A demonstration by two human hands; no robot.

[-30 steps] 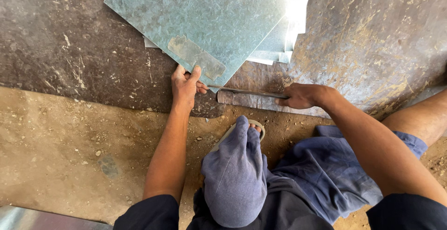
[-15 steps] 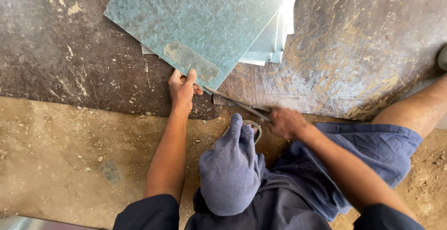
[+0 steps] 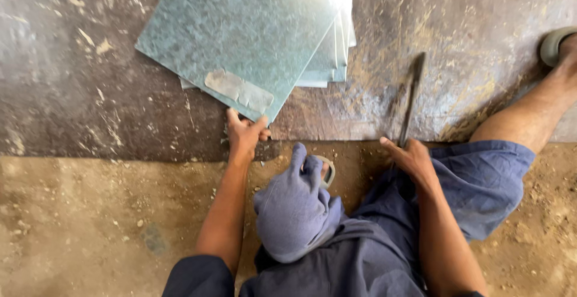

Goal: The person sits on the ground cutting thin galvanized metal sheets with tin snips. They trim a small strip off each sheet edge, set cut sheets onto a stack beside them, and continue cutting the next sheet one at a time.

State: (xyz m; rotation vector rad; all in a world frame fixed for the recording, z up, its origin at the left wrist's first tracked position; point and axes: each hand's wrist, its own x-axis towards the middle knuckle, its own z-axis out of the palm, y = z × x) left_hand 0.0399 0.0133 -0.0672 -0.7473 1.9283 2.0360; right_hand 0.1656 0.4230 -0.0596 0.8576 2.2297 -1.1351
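The right hand (image 3: 412, 159) has moved since the earlier pictures. Back then it was up by the corner of the sheets, with the long flat metal tool (image 3: 412, 96) lying sideways on the ground under that corner. Now the hand is pulled back close to the right knee, and the tool points away from the person, up and down in the picture. The fingers are closed around its near end. The far end rests on the dark ground (image 3: 90, 93), well apart from the sheets.

The left hand (image 3: 243, 133) has stayed at the near corner of the top metal sheet (image 3: 240, 27). Its fingers are bent over that corner, with the thumb and pointer finger a little apart. The stack looks closer and bigger in the picture now.

Counting: 2 hands, 1 tool, and a pile of shiny green-grey sheets. I see at least 3 edges sticking out on the right side, but I cannot tell the full number. The top sheet has 1 strip of tape (image 3: 239, 90) near the corner. There is 1 sandal (image 3: 556, 43) on the right foot and part of 1 more (image 3: 327, 171) by the bent left knee.
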